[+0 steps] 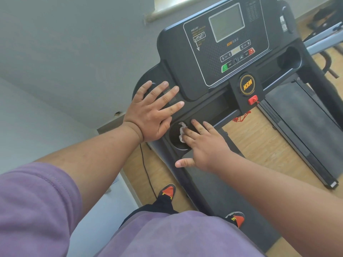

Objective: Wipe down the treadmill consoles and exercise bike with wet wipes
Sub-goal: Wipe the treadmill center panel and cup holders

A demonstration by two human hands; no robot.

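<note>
Treadmill console [213, 58] — black, grey screen dark. Left hand [152, 112] flat on its left wing, fingers straight and spread. Right hand [202, 143] presses a crumpled white wet wipe [181, 131] under straight fingertips at the round cup holder [176, 141] — thumb held apart.

black console [185, 58]; white wipe [181, 131]; purple sleeve [37, 201]; red key [252, 100]

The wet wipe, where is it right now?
In the head view, the wet wipe lies under the right hand's fingertips, at the left cup holder, just below the left hand.
</note>
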